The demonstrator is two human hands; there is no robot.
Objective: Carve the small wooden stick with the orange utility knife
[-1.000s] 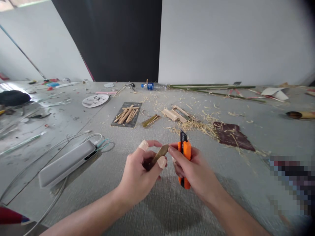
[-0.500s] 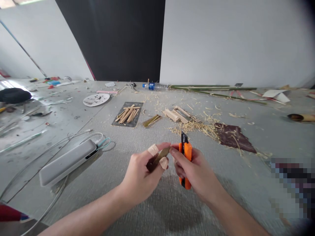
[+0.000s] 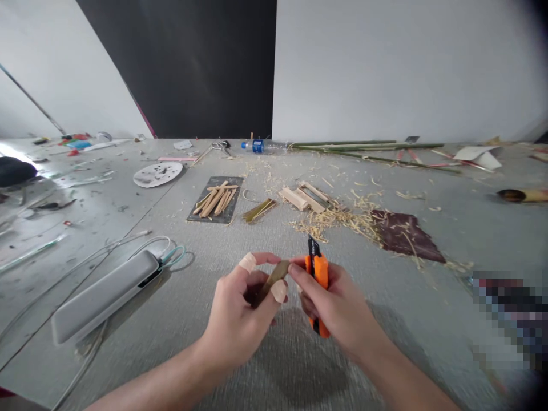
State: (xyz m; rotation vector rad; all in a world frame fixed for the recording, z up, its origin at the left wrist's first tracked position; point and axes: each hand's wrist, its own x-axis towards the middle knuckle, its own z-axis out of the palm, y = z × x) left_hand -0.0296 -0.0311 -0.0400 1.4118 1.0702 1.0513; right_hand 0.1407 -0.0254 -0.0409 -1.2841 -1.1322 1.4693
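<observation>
My left hand (image 3: 240, 311), with tape or bandage on its thumb and index finger, is closed round a short greenish-brown bamboo strip (image 3: 274, 274). The strip's far end points up and to the right. In my right hand (image 3: 329, 299) is an orange and black utility knife (image 3: 318, 274), standing upright with its dark tip on top. The right thumb and index finger also pinch the far end of the strip. Beyond both hands lie another bamboo strip bundle (image 3: 260, 210) and a dark plate (image 3: 234, 200) carrying several thin wooden sticks (image 3: 217, 198).
Pale shavings (image 3: 327, 221) spread round wooden pieces (image 3: 305, 198) and onto a brown sheet (image 3: 406, 235). A grey power bank (image 3: 107, 294) with cables is at left. Against the wall lie a plastic bottle (image 3: 259, 146) and long green bamboo stalks (image 3: 363, 147). A bamboo tube (image 3: 524, 196) is far right.
The view has shifted slightly, so the background sits a little further left. The left index finger has lifted off the strip somewhat; both hands keep their holds.
</observation>
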